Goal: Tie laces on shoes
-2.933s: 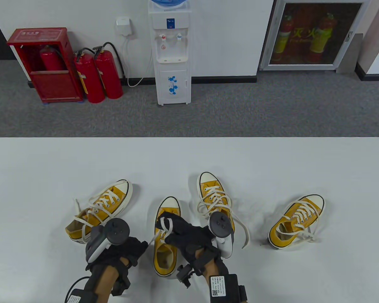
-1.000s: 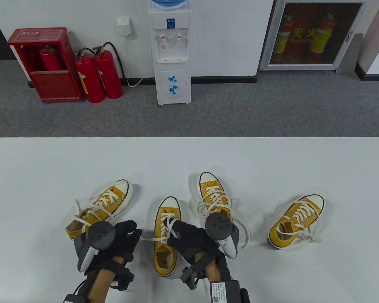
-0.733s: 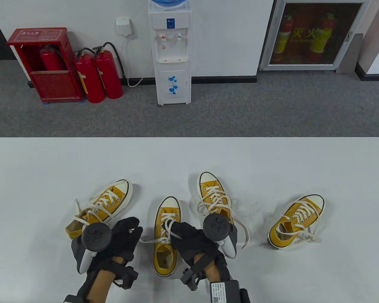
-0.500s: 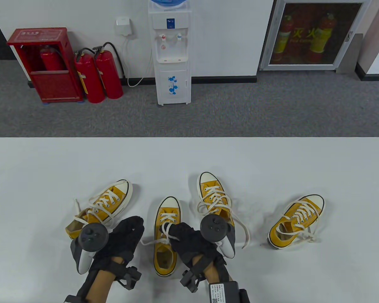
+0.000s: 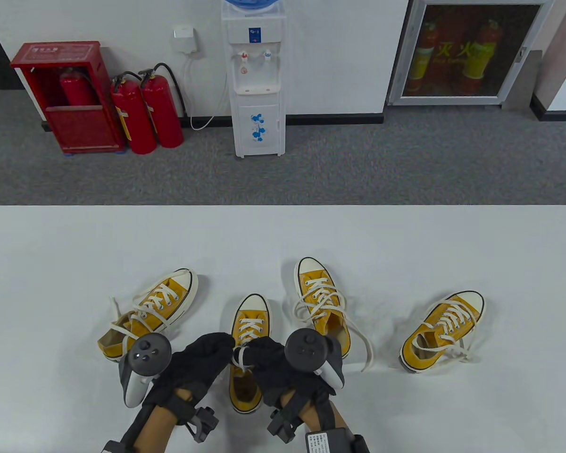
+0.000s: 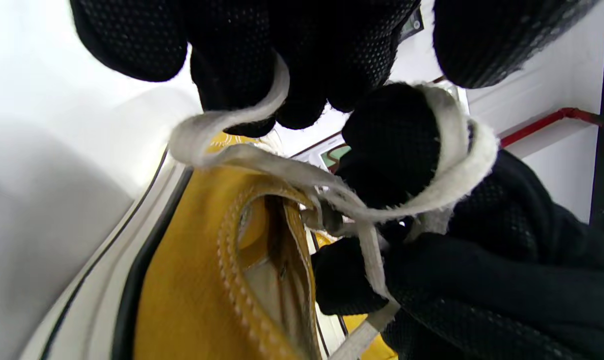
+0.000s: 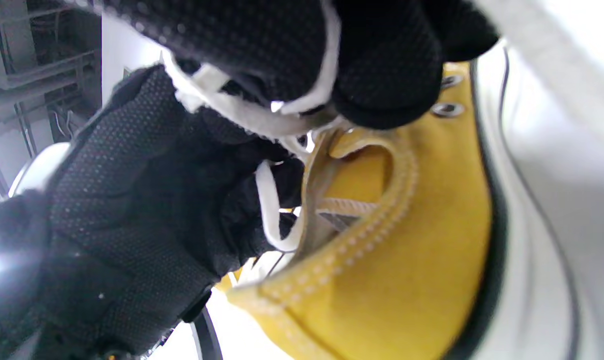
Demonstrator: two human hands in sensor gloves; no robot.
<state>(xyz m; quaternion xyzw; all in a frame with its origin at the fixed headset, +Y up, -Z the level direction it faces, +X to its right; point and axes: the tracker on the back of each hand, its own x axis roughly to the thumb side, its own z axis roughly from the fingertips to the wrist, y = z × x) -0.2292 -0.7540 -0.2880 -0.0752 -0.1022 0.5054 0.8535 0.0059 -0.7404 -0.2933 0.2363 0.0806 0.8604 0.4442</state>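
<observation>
My left hand (image 5: 203, 356) and right hand (image 5: 269, 361) meet over the shoe (image 5: 247, 330), each pinching the lace (image 6: 282, 172). Only my wrist views show it looped around a right fingertip (image 6: 392, 135).

Four yellow shoes (image 5: 250, 330) on one table (image 5: 283, 236); three red extinguishers (image 5: 148, 113), perhaps more behind glass; one water dispenser (image 5: 258, 80).

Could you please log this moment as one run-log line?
step: tying lace | left hand: pinches white lace | right hand: lace looped round finger | target: yellow canvas sneaker, second from left
</observation>
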